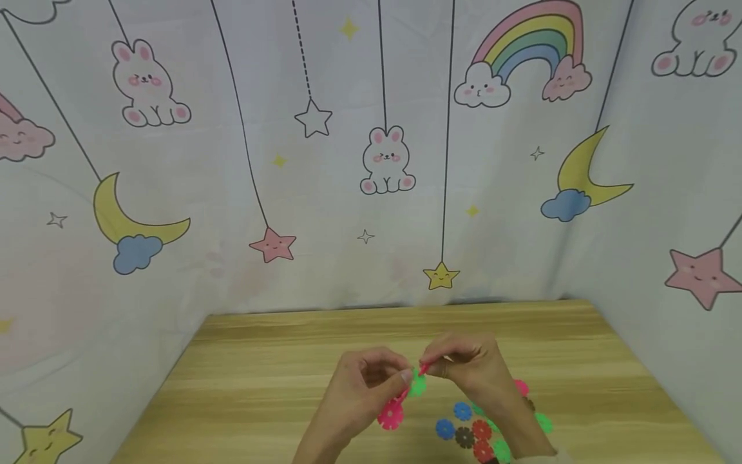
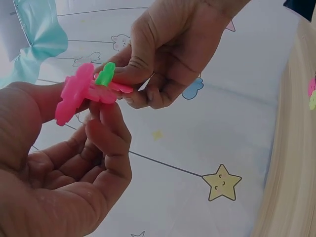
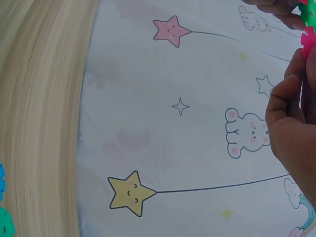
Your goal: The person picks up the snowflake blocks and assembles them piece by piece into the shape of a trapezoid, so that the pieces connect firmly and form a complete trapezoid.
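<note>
Both hands meet above the wooden table in the head view, working on notched, flower-shaped plastic discs. My left hand [image 1: 362, 396] pinches a small joined cluster between thumb and fingers. A pink notched disc [image 1: 390, 415] hangs at its lower side, and a green notched disc [image 1: 417, 385] shows between the hands. My right hand [image 1: 472, 370] pinches another pink disc [image 1: 425, 368] at the green one's upper edge. In the left wrist view, the large pink disc [image 2: 74, 96] stands edge-on, with the green disc [image 2: 105, 74] behind it. Fingers partly hide the joints.
Loose discs lie under and beside the right forearm, among them a blue disc [image 1: 445, 429], a red disc [image 1: 482, 430] and a brown disc [image 1: 464, 437]. A printed cloth [image 1: 336, 187] surrounds the wooden table [image 1: 261, 374] at the back and sides.
</note>
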`<state>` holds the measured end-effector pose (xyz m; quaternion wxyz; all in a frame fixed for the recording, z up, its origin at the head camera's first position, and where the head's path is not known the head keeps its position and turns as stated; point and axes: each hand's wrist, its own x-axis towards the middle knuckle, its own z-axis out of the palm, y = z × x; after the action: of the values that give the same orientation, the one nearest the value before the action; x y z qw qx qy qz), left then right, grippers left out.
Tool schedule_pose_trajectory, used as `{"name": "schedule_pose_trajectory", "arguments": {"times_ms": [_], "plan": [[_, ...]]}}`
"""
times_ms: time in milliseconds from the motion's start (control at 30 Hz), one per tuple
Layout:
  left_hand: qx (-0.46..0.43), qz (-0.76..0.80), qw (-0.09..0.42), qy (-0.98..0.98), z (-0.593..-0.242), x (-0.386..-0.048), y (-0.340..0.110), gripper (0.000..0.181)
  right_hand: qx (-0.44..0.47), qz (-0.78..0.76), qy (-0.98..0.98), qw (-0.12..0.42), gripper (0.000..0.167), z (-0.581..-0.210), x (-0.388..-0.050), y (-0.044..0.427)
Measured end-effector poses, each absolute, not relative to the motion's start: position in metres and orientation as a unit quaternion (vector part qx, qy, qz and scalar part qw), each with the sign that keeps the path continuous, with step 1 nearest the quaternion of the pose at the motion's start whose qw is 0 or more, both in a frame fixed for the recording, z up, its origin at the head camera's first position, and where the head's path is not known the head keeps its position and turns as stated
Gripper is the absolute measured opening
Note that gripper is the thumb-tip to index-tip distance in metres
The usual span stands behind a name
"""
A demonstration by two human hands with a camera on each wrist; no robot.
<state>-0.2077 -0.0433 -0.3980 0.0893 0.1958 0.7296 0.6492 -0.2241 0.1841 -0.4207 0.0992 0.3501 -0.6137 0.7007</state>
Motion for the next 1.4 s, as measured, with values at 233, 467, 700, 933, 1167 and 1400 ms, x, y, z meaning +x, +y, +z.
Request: {"name": "schedule_pose_trajectory", "arguments": {"times_ms": [233, 467, 700, 933, 1167, 1400], "plan": [[0.188, 0.655, 0.107, 0.724, -0.398, -0.204, -0.041, 0.013, 0.335, 0.709, -0.613, 0.098, 0.028, -0.424, -0.223, 0.181], [0.182, 0.646, 0.127, 0.73, -0.398, -0.199, -0.046, 0.015, 0.373, 0.712, -0.593, 0.054, 0.028, -0.428, -0.221, 0.178], [0.167, 0.649, 0.118, 0.732, -0.397, -0.201, -0.049, 0.019, 0.39, 0.659, -0.639, 0.079, 0.018, -0.425, -0.218, 0.181], [0.143, 0.653, 0.107, 0.736, -0.398, -0.2, -0.046, 0.021, 0.283, 0.617, -0.728, 0.094, 0.015, -0.42, -0.213, 0.195], [0.151, 0.648, 0.086, 0.742, -0.394, -0.205, -0.046, 0.019, 0.092, 0.582, -0.808, 0.014, 0.027, -0.437, -0.223, 0.229], [0.15, 0.643, 0.088, 0.746, -0.392, -0.207, -0.049, 0.02, 0.16, 0.507, -0.845, -0.049, 0.026, -0.493, -0.236, 0.249]]}}
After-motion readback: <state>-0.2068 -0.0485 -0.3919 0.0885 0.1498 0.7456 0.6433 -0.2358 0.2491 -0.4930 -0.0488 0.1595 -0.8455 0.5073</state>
